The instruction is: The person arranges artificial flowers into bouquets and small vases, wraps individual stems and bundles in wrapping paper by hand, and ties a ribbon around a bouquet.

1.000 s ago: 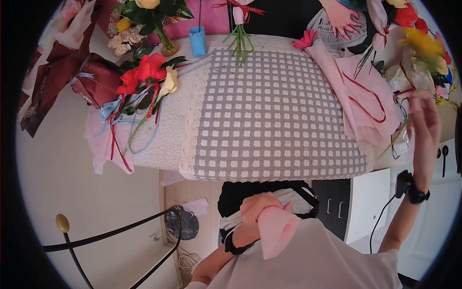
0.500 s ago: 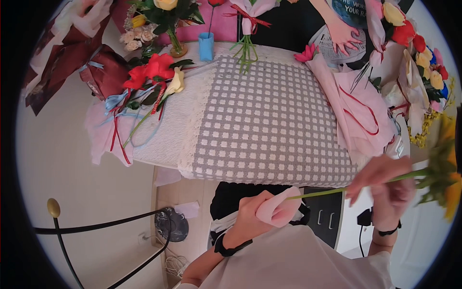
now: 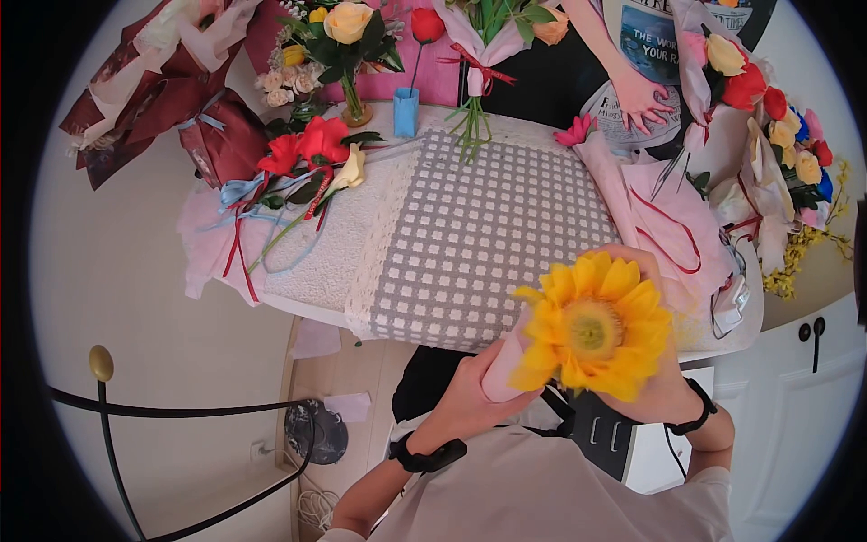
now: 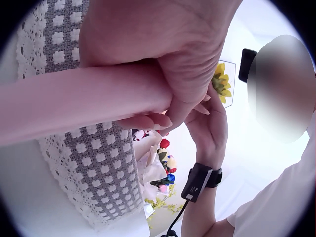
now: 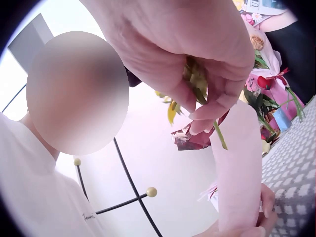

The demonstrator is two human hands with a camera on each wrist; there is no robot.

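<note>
My left hand grips a sheet of pale pink wrapping paper rolled into a tube. A yellow sunflower faces up beside the tube's open end in the head view. My right hand pinches it close under the bloom, and in the right wrist view its green stem slants down and overlaps the top of the pink roll. The bloom hides part of the right hand in the head view. Both hands are over the near edge of the table, in front of my body.
A grey-and-white checked cloth covers the table's middle. Red and cream flowers with ribbons lie on the left; pink paper lies on the right. Wrapped bouquets and a blue vase stand behind. Another person's hand rests at the back.
My right hand has brought the sunflower from the right side in to the pink tube, its bloom turning to face the head camera. The left hand keeps holding the rolled paper.
</note>
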